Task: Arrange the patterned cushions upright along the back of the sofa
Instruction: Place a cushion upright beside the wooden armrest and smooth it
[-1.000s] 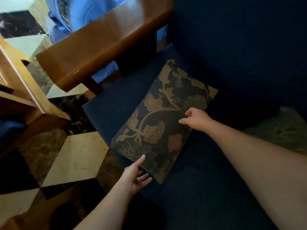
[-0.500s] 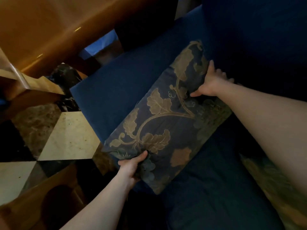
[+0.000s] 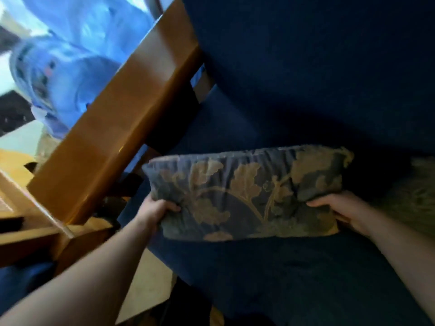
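Since the earlier frame the cushion has risen from lying flat and aslant on the seat to standing on its long lower edge, its patterned face toward the camera. The left hand has moved from the near corner to the cushion's left end; the right hand has come from the far edge to the right end. Each hand is closed on the fabric, thumb on the front face and fingers hidden behind.

The cushion's long axis runs left to right, parallel to the backrest, and lies directly ahead of both hands, which are about equally near. It stands over the middle of the seat, clear of the backrest; whether its lower edge touches the seat cannot be told.

The coming move likely turns on that gap: the cushion must travel straight back until it leans on the backrest. Dark open seat lies behind it. The wooden armrest bounds the seat's left edge, near the cushion's left end. A second cushion sits at the right edge, just beside the right hand.
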